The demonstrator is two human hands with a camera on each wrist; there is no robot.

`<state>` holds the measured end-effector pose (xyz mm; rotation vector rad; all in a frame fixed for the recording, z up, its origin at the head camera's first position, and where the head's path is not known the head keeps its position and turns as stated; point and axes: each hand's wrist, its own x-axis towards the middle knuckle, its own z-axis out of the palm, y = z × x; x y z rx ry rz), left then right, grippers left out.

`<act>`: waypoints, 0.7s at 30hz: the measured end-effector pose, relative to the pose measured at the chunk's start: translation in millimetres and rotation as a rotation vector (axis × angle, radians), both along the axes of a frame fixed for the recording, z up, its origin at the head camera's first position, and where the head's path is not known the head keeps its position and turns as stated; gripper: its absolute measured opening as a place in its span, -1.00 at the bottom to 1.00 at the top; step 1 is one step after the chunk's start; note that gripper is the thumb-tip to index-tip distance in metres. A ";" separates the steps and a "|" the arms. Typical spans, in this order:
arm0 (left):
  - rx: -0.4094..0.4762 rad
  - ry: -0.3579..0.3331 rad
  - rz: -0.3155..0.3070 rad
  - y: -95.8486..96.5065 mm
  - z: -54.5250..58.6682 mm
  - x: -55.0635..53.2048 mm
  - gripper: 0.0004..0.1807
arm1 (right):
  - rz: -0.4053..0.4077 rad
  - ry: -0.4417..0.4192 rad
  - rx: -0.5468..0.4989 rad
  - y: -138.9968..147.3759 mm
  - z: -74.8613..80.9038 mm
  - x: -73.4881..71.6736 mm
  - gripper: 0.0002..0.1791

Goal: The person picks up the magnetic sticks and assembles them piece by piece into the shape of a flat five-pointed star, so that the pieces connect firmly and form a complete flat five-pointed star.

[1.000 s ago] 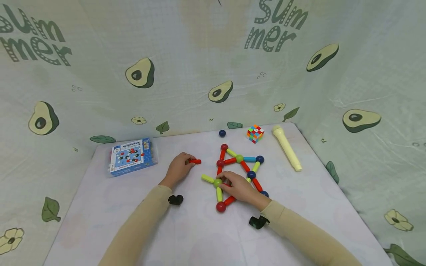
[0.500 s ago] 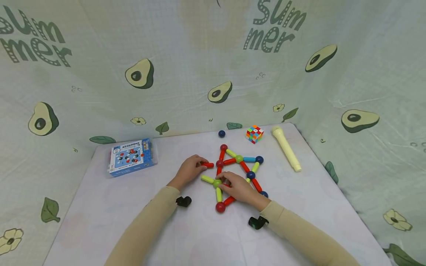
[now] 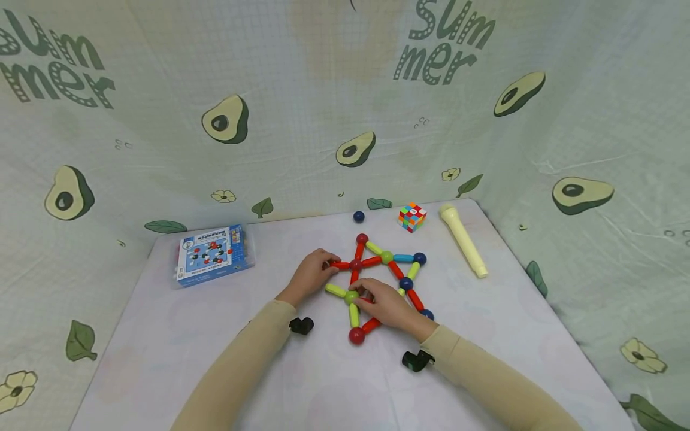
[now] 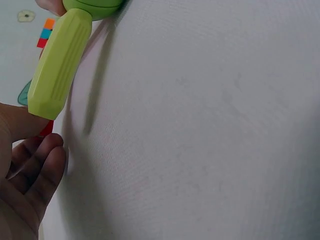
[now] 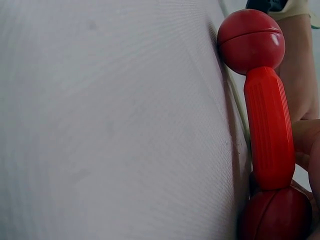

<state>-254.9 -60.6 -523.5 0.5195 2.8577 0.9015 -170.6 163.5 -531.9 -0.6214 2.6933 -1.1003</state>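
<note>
In the head view a flat frame of magnetic rods and balls lies mid-table. My left hand (image 3: 312,272) pinches a red magnetic rod (image 3: 340,265), whose far end meets a red ball (image 3: 356,264) on the frame's left side. Thumb and fingers of my right hand (image 3: 389,304) hold the light green ball (image 3: 351,297) lower down and cover nearby pieces. From that ball a light green rod (image 4: 60,65) sticks out above my left hand (image 4: 27,170) in the left wrist view. The right wrist view has a red rod (image 5: 270,127) between two red balls, beside my right fingers (image 5: 307,140).
A loose dark blue ball (image 3: 359,216), a puzzle cube (image 3: 412,217) and a cream microphone-shaped stick (image 3: 463,239) lie along the back and right. At the back left sits a blue toy box (image 3: 211,255). Printed cloth hangs behind the table.
My left hand has moved right with the red rod and brought its end to the frame's red ball. My right hand has stayed in place on the frame.
</note>
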 end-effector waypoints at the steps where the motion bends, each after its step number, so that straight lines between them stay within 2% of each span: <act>1: 0.004 -0.003 0.002 0.0 0.0 0.1 -0.73 | 0.000 0.000 -0.001 0.0 0.0 0.1 -0.67; 11: 0.029 0.009 -0.013 -4.8 -3.0 1.6 -0.77 | 0.015 -0.009 0.011 0.8 1.8 3.0 -0.67; 21: 0.044 -0.038 -0.024 -8.7 -3.3 4.0 -0.75 | 0.024 -0.012 0.012 2.3 1.2 3.4 -0.67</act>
